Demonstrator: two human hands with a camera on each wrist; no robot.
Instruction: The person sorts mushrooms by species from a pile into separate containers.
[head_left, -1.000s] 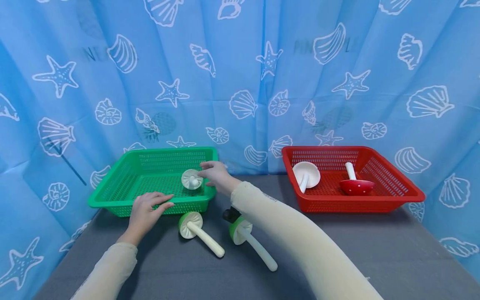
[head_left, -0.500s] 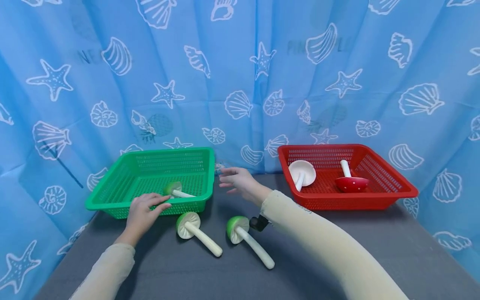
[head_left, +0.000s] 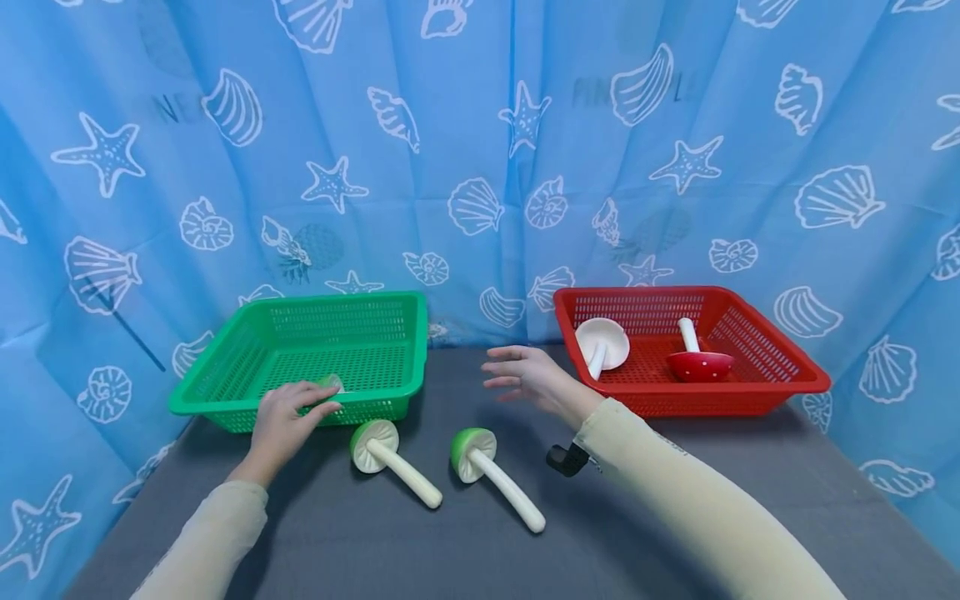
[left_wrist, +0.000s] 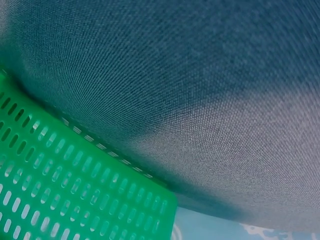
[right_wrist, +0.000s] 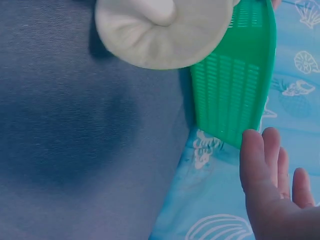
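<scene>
My left hand (head_left: 288, 417) holds the front rim of the green basket (head_left: 390, 408), fingers over the rim and thumb outside. Behind these fingers a toy mushroom (head_left: 332, 382) lies in the basket, mostly hidden. The right hand (head_left: 536, 379) hovers above the table between the two baskets, fingers extended and nothing in them. Two green-capped toy mushrooms with pale stems lie in front of the green basket: one mushroom (head_left: 408, 475) at left, another mushroom (head_left: 504, 485) to its right. In the right wrist view a pale mushroom underside (right_wrist: 162, 47) looms close at the top.
A red basket (head_left: 705, 403) stands at back right. It holds a white-looking mushroom (head_left: 611, 342) and an upturned red mushroom with white dots (head_left: 699, 367). The grey cloth-covered table (head_left: 675, 500) meets a blue shell-patterned curtain (head_left: 450, 167) behind both baskets.
The right hand let go of the mushroom inside the green basket and moved right toward the red basket. That mushroom rolled or slid leftward behind the left hand, which stayed at the rim.
</scene>
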